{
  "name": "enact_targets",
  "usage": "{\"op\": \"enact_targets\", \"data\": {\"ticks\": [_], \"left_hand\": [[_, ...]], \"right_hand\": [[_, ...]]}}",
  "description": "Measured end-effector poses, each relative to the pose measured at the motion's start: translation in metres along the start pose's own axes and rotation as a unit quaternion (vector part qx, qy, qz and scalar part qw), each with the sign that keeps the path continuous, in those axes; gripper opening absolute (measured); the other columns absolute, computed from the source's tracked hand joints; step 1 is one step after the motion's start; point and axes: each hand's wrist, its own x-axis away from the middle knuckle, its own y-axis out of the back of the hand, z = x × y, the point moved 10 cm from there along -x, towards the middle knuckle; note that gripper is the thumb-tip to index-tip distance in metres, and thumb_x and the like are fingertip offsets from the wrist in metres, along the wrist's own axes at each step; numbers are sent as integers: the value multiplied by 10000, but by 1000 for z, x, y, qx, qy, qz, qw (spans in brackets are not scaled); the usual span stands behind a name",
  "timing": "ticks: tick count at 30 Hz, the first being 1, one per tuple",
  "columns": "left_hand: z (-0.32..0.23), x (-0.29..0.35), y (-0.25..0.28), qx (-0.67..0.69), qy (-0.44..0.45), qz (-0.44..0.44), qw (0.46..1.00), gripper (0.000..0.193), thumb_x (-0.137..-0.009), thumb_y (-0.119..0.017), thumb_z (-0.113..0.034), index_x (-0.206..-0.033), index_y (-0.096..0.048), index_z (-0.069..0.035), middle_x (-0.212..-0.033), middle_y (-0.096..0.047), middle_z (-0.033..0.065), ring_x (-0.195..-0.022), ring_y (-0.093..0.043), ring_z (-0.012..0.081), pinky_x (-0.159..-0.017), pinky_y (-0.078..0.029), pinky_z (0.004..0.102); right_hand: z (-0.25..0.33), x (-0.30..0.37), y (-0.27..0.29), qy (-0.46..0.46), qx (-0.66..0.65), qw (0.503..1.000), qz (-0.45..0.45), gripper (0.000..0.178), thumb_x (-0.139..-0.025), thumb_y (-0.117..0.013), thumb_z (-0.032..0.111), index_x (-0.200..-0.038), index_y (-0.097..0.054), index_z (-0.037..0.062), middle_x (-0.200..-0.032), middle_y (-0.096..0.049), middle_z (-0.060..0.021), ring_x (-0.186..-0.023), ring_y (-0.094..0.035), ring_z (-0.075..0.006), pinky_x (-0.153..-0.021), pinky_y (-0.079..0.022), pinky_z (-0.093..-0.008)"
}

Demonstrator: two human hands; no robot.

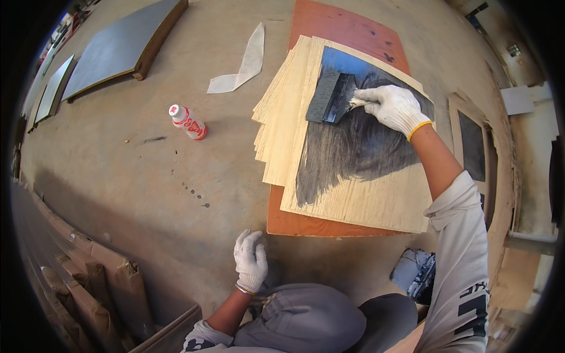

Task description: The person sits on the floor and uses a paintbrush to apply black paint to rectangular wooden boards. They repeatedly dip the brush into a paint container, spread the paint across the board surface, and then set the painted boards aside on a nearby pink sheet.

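Observation:
My right hand (393,109), in a white knit glove with a yellow cuff, is closed around the handle of a wide flat paintbrush (332,98). Its dark bristles rest on the top sheet of pale wood veneer or board (359,203). Black streaks cover much of that sheet, with a glossy blue-black patch near its far end; bare wood grain shows along the near side. Several similar sheets (276,120) fan out to the left underneath. Gloved too, my left hand (251,259) hovers by my knee, fingers loosely curved and apart from the thumb, holding nothing.
Reddish-brown boards (347,26) lie beneath the stack. A paint-smeared container (415,273) stands near my right knee. On the concrete floor are a white-capped bottle (189,122), a pale strip (247,62) and a large grey panel (120,44). Brown-wrapped bundles (112,282) fill the lower left.

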Motion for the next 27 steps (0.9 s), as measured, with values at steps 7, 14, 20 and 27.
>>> {"op": "enact_targets", "data": {"ticks": [7, 14, 20, 27], "left_hand": [[2, 4, 5, -16, -2, -18, 1000, 302, -950, -625, -35, -1239, -709, -47, -1242, -699, 199, -1272, -608, 433, -1090, -475, 533], [-5, 0, 6, -5, -9, -24, 1000, 295, -956, -614, -34, -1233, -714, -40, -1232, -705, 196, -1261, -616, 434, -1082, -485, 525], [9, -6, 24, -20, 6, -38, 999, 309, -965, -607, -36, -1260, -700, -43, -1274, -687, 203, -1289, -601, 434, -1096, -475, 528], [1, -15, 25, -8, -1, -54, 999, 307, -979, -594, -26, -1270, -691, -41, -1288, -678, 210, -1298, -594, 428, -1102, -468, 519]], "right_hand": [[3, -26, 9, 20, -22, 999, 34, 383, -949, -738, 314, -1328, -774, 273, -1246, -786, -47, -1149, -725, -292, -990, -562, -401], [0, -32, 18, -1, -62, 997, 53, 431, -944, -753, 210, -1375, -746, 208, -1302, -775, -83, -1158, -741, -247, -1035, -550, -342], [69, 71, -7, 121, 34, 992, 29, 334, -964, -690, 236, -1283, -784, 270, -1004, -790, -90, -908, -761, -295, -805, -591, -442], [94, 149, -31, 120, 18, 993, -4, 282, -964, -665, 249, -1233, -749, 265, -891, -705, -96, -800, -727, -302, -709, -568, -459]]}}
